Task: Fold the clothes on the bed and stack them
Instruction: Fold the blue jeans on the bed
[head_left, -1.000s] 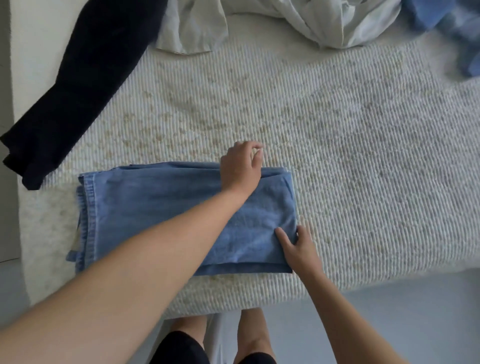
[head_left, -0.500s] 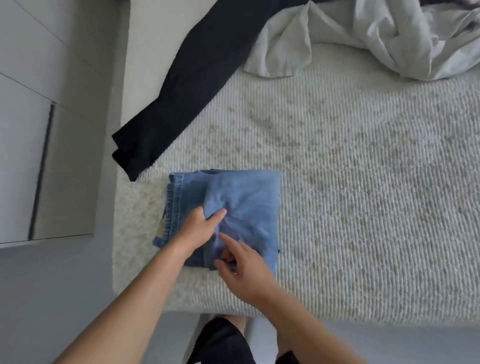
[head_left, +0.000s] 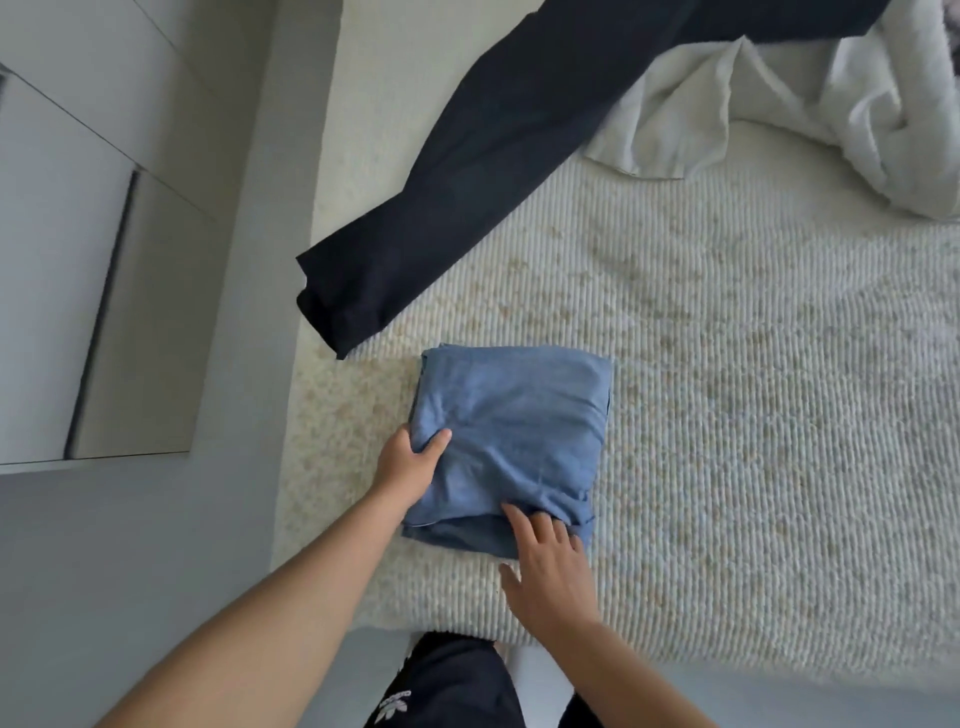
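Blue denim jeans (head_left: 514, 431), folded into a thick square, lie near the front left corner of the white knitted bed cover (head_left: 753, 441). My left hand (head_left: 410, 465) grips the bundle's left edge, thumb on top and fingers tucked under. My right hand (head_left: 550, 566) rests at the front edge with its fingertips on the lower fold, fingers spread. Dark navy trousers (head_left: 467, 171) stretch diagonally from the top of the view down to the bed's left edge. A crumpled white garment (head_left: 779, 98) lies at the back right.
The bed's left edge (head_left: 306, 312) borders a grey floor and a pale cabinet or wall panel (head_left: 104, 208). The bed's front edge runs just above my legs in black shorts (head_left: 452, 686). Open cover stretches to the right of the jeans.
The jeans went from a long rectangle to a compact square. My left hand moved from the far edge to the left edge; my right hand moved to the front edge. The view shifted left.
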